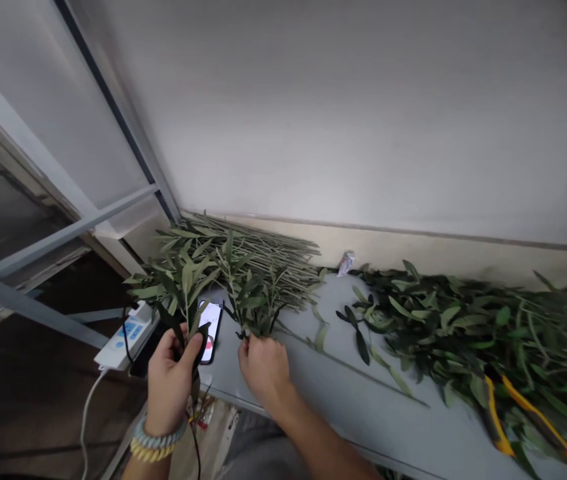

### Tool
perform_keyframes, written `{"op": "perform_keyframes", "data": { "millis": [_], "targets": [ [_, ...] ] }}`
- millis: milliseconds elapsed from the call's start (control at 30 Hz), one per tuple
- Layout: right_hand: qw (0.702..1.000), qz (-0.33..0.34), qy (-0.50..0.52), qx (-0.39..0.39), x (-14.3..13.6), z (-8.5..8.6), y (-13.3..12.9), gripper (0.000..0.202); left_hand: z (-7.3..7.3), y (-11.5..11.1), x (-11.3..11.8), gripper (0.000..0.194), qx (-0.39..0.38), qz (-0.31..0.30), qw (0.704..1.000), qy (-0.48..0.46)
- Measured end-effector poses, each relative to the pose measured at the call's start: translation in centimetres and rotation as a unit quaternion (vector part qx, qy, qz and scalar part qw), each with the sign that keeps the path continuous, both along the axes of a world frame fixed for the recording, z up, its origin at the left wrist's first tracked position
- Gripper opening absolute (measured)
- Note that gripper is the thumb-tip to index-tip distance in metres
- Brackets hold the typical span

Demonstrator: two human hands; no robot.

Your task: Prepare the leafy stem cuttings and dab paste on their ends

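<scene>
- Greenery [187, 290] sits pinched in our left hand [171, 370], at the front left corner of our tabletop [348, 400]!
- Our right hand [266, 367], closed, grips a leafy bunch [253, 300] near the front edge!
- Stem pile [278, 252] along the back edge!

A wall [338, 147] rises behind the desk [333, 400]. A heap of stems [273, 253] lies in the back left corner, a phone [208, 343] before it, a power strip [126, 343] at the left edge. Branches [443, 313] cover the right part, a tool [494, 417] among their front leaves. Between heaps, near the back edge, sits a packet [346, 263].
</scene>
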State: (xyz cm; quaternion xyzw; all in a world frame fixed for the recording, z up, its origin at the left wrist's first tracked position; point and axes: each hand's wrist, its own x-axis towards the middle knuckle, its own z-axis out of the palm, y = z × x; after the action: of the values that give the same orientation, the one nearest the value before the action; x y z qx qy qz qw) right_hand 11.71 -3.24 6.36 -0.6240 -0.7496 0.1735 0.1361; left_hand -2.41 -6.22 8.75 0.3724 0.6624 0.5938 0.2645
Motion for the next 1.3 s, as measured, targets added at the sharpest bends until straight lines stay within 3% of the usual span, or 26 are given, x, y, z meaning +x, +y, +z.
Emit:
{"op": "perform_keyframes", "data": {
  "millis": [200,300,500,600,800,933,1100,1200,1300],
  "targets": [
    [1.0,-0.011,0.023,0.007,0.6,-0.9,-0.8,0.019,0.3,0.5,0.6,0.032,0.025,-0.006,1.0,0.009],
    [0.997,-0.035,0.062,0.008,0.9,-1.6,-0.8,0.016,-0.1,0.5,1.0,0.026,0.031,0.007,0.994,0.104],
    [0.985,-0.048,0.167,0.02,2.7,-2.8,-1.6,0.017,-0.6,0.2,2.5,0.015,0.146,0.009,0.92,0.362],
    [0.978,-0.055,0.198,0.045,3.7,-2.8,-2.5,0.022,-0.5,0.4,3.5,0.021,0.209,0.002,0.893,0.399],
    [0.974,-0.071,0.201,0.081,5.1,-2.4,-3.2,0.028,-0.9,0.7,4.4,0.02,0.261,-0.008,0.878,0.401],
    [0.973,-0.07,0.206,0.074,5.5,-2.5,-3.3,0.029,-0.9,0.6,4.7,0.016,0.257,-0.014,0.886,0.387],
    [0.956,-0.073,0.272,0.084,6.7,-2.7,-4.1,0.033,-0.3,1.4,4.6,0.017,0.115,-0.014,0.966,0.232],
    [0.948,-0.08,0.299,0.074,8.7,-3.0,-4.7,0.032,-0.5,2.2,4.2,0.024,0.064,-0.025,0.988,0.141],
    [0.939,-0.129,0.306,0.088,12.6,-3.8,-6.3,0.028,-1.0,3.1,3.8,0.028,0.056,-0.017,0.992,0.111]
  ]
}}
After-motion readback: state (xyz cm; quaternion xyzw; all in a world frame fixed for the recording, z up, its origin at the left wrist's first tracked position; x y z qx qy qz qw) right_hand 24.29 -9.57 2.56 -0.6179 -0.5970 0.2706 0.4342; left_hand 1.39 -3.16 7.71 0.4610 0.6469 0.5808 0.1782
